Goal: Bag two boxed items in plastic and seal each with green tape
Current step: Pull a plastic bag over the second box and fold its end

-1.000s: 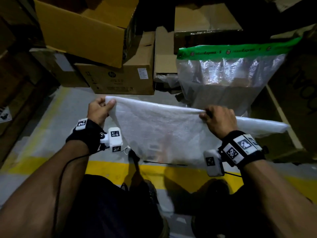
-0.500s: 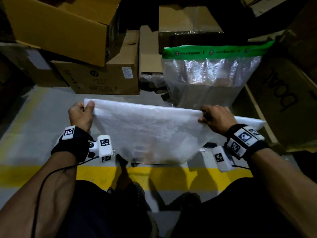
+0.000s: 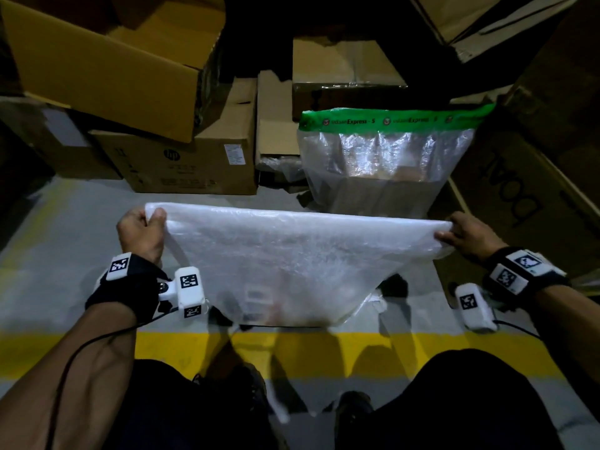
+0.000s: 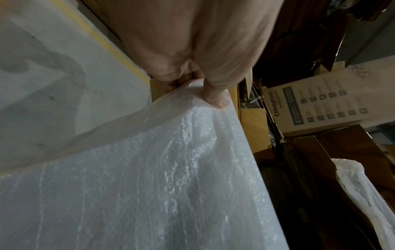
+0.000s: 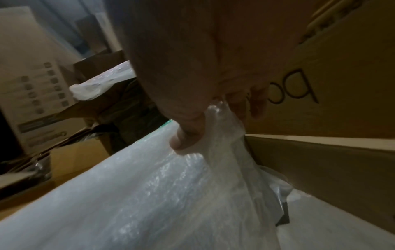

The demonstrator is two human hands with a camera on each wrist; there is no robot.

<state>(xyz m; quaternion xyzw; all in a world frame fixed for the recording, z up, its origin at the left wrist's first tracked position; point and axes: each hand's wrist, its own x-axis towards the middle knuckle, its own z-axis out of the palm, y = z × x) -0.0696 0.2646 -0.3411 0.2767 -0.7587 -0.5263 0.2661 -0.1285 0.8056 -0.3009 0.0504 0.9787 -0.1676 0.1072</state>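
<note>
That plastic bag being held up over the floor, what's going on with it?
A person is holding a plastic bag stretched out by its top edge, the left hand pinching one corner and the right hand gripping the other. Something sits low inside it, too hazy to make out. Behind it, a second bag stands on the floor among cardboard boxes, already closed along its top with green tape.

Two hands: the left hand and the right hand. Two plastic bags: one held bag, one green-taped sealed bag beyond the hands.
</note>
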